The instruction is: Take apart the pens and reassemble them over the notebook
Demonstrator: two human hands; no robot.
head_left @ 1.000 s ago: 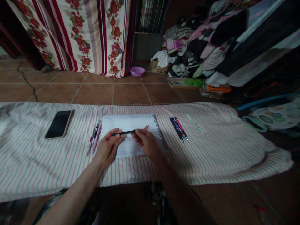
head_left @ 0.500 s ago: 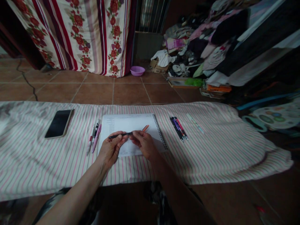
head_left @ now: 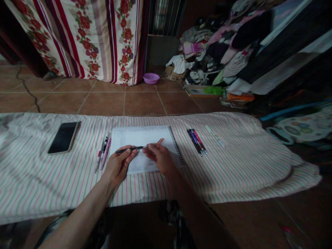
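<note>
My left hand [head_left: 118, 166] pinches a thin black pen part [head_left: 128, 149], held level over a white spiral notebook [head_left: 145, 134]. My right hand [head_left: 159, 159] grips the pen's other part, whose orange end [head_left: 160, 140] sticks out past my fingers. The two hands are close together above the lower half of the page. The join between the two parts is hidden by my right fingers. The notebook lies open on a striped cloth [head_left: 233, 162].
Three pens [head_left: 103, 154] lie left of the notebook, and a dark phone [head_left: 63, 137] lies further left. A bundle of pens [head_left: 197, 141] and a white pen [head_left: 214, 136] lie to the right. Beyond are tiled floor, a purple bowl [head_left: 151, 78] and a clothes pile [head_left: 215, 58].
My left hand has drawn the black part steadily leftwards, away from my right hand. The orange end has stayed where it was.
</note>
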